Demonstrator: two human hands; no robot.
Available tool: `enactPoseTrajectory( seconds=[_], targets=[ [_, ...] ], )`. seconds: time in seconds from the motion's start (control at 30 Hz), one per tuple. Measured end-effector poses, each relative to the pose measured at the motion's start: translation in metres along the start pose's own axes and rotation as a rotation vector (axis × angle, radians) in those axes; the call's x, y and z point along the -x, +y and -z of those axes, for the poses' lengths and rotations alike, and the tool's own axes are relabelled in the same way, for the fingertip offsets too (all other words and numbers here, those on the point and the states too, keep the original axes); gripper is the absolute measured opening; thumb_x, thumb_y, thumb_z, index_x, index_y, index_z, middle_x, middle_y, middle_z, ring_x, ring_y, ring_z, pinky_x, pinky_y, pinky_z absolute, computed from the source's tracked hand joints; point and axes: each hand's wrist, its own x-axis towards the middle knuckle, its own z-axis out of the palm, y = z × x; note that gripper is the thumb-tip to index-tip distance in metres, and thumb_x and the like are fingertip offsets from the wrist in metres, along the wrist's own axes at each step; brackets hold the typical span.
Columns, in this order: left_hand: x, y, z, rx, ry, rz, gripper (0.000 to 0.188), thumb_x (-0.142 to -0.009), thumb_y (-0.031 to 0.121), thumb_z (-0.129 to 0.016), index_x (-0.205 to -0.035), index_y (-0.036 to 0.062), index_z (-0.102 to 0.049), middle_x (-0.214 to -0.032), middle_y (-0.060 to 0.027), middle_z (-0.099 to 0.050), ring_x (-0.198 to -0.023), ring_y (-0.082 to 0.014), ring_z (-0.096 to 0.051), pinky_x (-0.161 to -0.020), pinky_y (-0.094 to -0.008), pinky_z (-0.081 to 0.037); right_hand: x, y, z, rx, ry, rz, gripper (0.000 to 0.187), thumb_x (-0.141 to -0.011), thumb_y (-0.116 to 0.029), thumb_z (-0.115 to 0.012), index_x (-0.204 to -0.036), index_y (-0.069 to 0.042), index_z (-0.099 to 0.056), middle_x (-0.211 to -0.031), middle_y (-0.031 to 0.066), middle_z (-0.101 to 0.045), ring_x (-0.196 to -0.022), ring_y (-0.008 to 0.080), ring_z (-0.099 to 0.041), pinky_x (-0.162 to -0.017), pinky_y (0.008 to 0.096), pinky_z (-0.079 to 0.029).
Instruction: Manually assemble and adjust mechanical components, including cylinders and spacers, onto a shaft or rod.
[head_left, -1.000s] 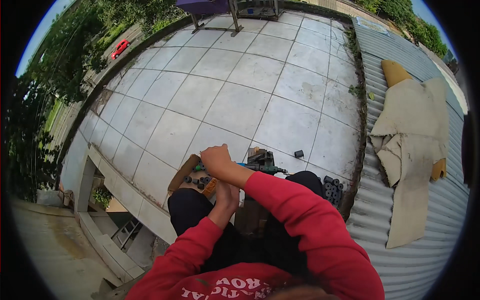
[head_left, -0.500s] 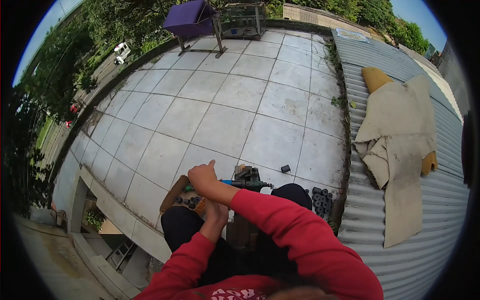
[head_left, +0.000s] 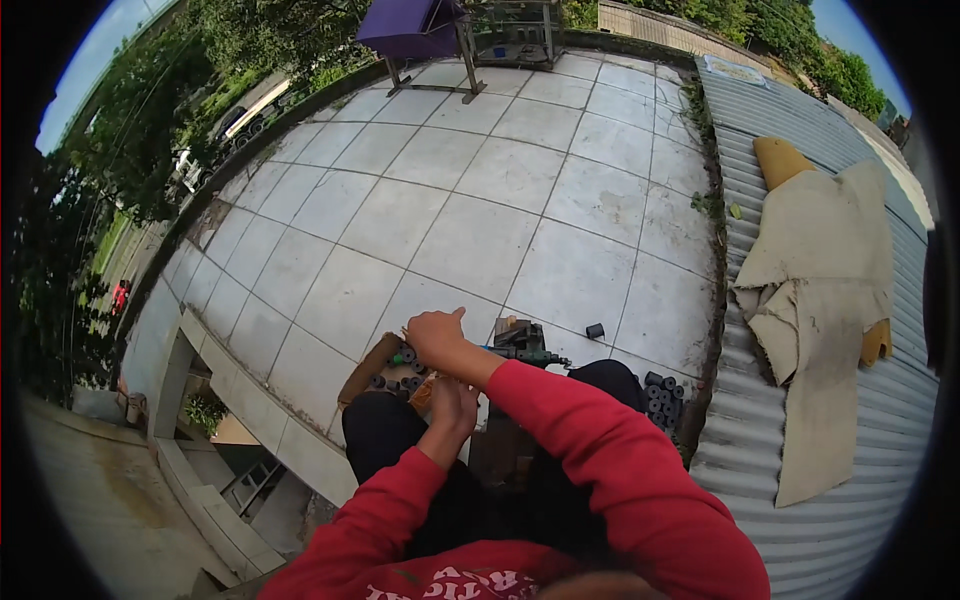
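My right arm reaches across my left. My right hand (head_left: pixel 436 338) is closed with its thumb sticking out; what it grips, if anything, is hidden. Just below it, my left hand (head_left: pixel 450 405) is partly covered by the right forearm, its fingers hidden, beside an orange piece (head_left: pixel 423 396). Right of the hands lies a dark power tool (head_left: pixel 530 356) with a bluish part, its bit pointing right, next to a dark metal block like a vise (head_left: pixel 516 335). Several black hollow cylinders (head_left: pixel 391 383) lie by an open cardboard box (head_left: pixel 368 368) left of my hands.
More black cylinders (head_left: pixel 663 401) stand grouped beyond my right knee, and a single cylinder (head_left: pixel 595 331) lies on the tiled floor (head_left: pixel 470 235). Corrugated roofing (head_left: pixel 740 400) with a beige cloth (head_left: pixel 825 240) borders the right. A purple-topped stand (head_left: pixel 408 28) is at the back.
The whole view has shifted, so everything sits a little further right. My hands keep nearly the same pose by the box. A long vehicle now shows on the road.
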Motion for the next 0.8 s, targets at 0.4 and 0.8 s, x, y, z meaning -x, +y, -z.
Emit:
enactPoseTrajectory(
  seconds=[0.4,0.8],
  targets=[
    [0.020,0.038,-0.028,-0.012,0.075,0.168,0.041,-0.114,0.030,-0.037,-0.153,0.0187,-0.040,-0.157,-0.0075,-0.042,-0.151,-0.0286,-0.037,-0.120,-0.0623,-0.035,-0.018,0.064,0.036,-0.268,-0.021,0.074,0.038,-0.098,-0.039,-0.064,-0.113,-0.007,-0.078,-0.111,0.0141,-0.077,-0.106,0.0353,-0.072,-0.095,0.0476,-0.055],
    [0.006,0.083,0.015,-0.327,0.145,-0.039,0.044,-0.111,0.008,-0.044,-0.153,0.0157,-0.051,-0.139,-0.0021,-0.063,-0.126,-0.0160,-0.062,-0.101,-0.0341,-0.050,0.015,0.068,0.023,-0.288,-0.181,0.182,0.039,-0.088,-0.036,-0.078,-0.105,-0.001,-0.079,-0.100,0.0218,-0.077,-0.094,0.0366,-0.074,-0.086,0.0432,-0.057]
  ],
)
